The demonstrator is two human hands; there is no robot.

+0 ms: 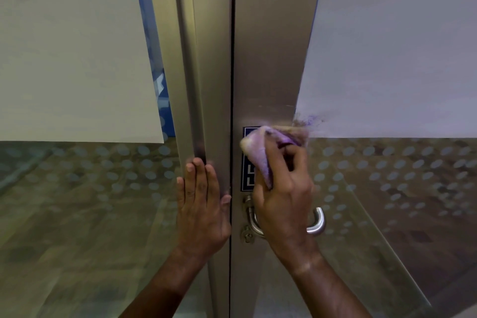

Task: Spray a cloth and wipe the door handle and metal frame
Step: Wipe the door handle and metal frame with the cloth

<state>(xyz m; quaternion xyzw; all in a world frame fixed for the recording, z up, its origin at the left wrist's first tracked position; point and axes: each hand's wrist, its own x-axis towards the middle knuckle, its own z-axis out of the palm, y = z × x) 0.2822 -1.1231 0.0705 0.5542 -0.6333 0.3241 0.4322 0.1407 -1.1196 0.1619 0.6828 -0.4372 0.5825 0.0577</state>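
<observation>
A brushed metal door frame runs up the middle of the view, with a dark gap between its two halves. My right hand is shut on a purple cloth and presses it against the right frame, over a dark blue sign. A curved silver door handle sits just below, mostly hidden behind that hand and wrist. A keyhole shows under the handle's left end. My left hand lies flat, fingers apart, on the left metal frame.
Frosted glass panels flank the frame on both sides, with dotted clear glass below them. A blue strip runs along the left panel's edge. No spray bottle is in view.
</observation>
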